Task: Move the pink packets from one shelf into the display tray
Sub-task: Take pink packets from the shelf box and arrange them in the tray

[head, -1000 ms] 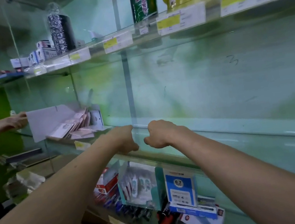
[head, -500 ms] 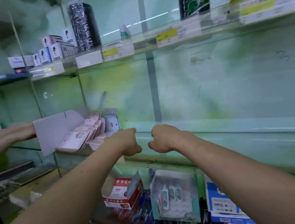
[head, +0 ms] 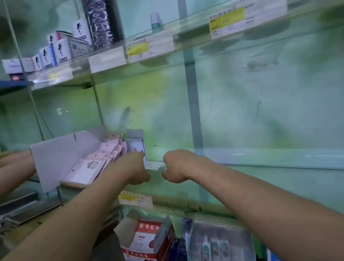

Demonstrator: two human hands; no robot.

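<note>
Red-white box [head: 148, 246] below; black roll [head: 101, 14], white boxes [head: 62, 50] on upper shelf [head: 191, 36].

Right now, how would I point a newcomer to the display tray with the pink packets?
Find the middle glass shelf against the pale green wall. At its left end stands a grey cardboard display tray, just beyond the left hand. It alone holds a fanned row of flat pink packets.

Dim, flat indoor light w/ a green-teal cast; pale glare streaks sit on the glass shelf edge [head: 307, 157] at right, and soft dark shadows lie under the upper shelf [head: 196, 35]. Whole frame is soft w/ motion blur: price labels [head: 226, 21] unreadable, pink packets [head: 86, 170] smeared, bottom goods mushy. Wide-angle bend curves shelf lines twd the edges; corners go darker, esp. top left.
</note>
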